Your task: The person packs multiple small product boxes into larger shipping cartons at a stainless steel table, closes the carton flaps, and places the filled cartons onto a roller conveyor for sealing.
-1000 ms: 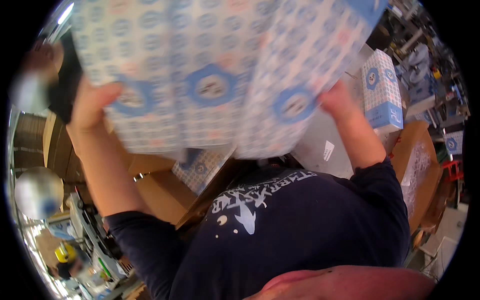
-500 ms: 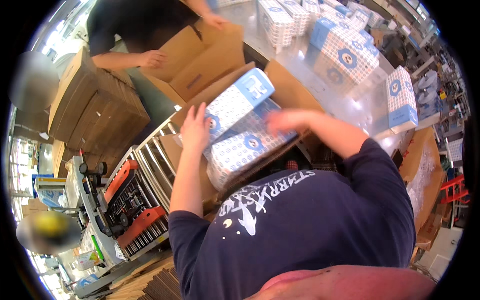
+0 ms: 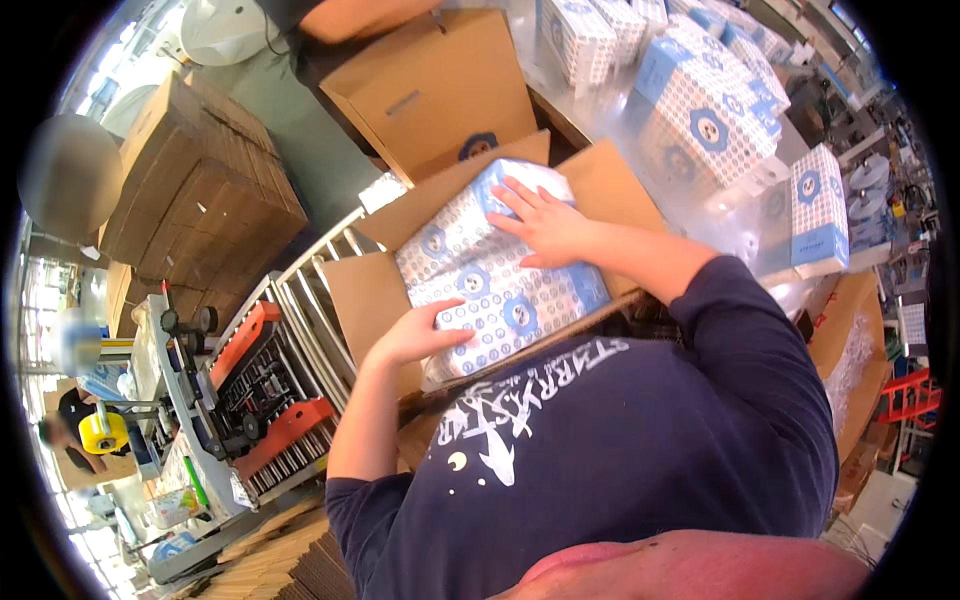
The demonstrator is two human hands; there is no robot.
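Note:
Blue-and-white patterned packs lie side by side inside an open cardboard carton (image 3: 365,310) in front of me. My right hand (image 3: 545,225) rests flat, fingers spread, on the blue end of the far pack (image 3: 435,250). At the carton's left side, my left hand (image 3: 425,333) lies with its fingers apart on the packs, next to the near pack (image 3: 520,315). Neither hand grips anything. The packs' lower parts are hidden inside the carton.
Beyond it stands another open carton (image 3: 440,90), with a person's arm (image 3: 370,18) behind. Flattened cartons (image 3: 200,190) are stacked at the left, near a roller conveyor (image 3: 310,300) and an orange-sided machine (image 3: 265,390). More packs (image 3: 705,125) stand on the metal table at right.
The far pack, tilted and raised before, now lies level in the carton. My right hand moved onto it; my left shifted down and nearer me. The other person's carton has turned.

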